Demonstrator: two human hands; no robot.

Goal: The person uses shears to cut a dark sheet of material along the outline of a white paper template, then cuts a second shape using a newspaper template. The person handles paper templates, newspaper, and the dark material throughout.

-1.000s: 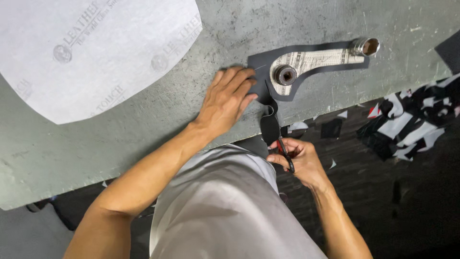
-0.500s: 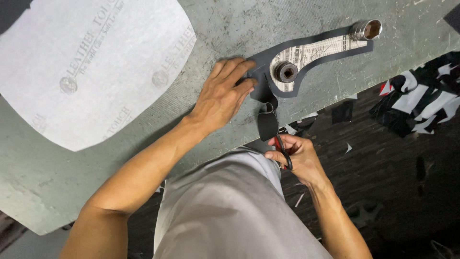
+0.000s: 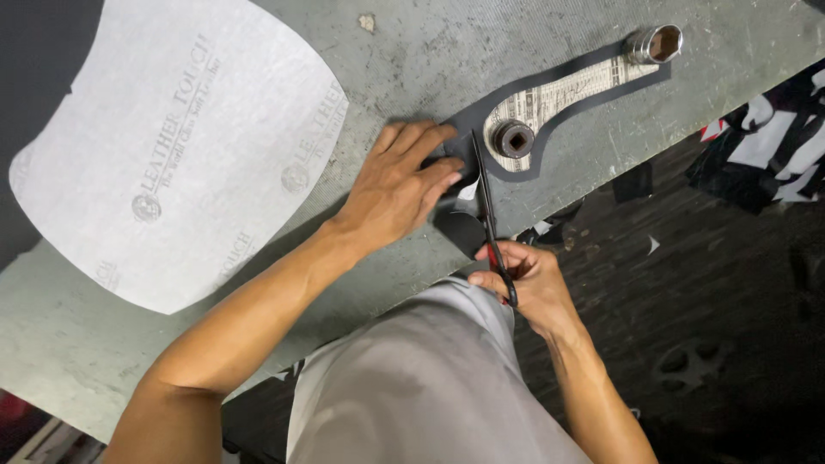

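Light: bright and soft on the grey table [image 3: 550,51].
Shadows: small and dark, under the left hand [image 3: 397,191].
Dim spot: the floor [image 3: 730,292] at the right.
Sharpness: mostly clear.
Blur: the grey clothing [image 3: 412,387] close to the camera looks soft.

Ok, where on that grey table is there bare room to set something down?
Free: the grey table between the large white sheet and the black cut-out, and its near strip below the sheet, left of the forearm. Crowded: around the left hand, the scissors in the right hand, and the two metal sockets weighting the paper pattern.
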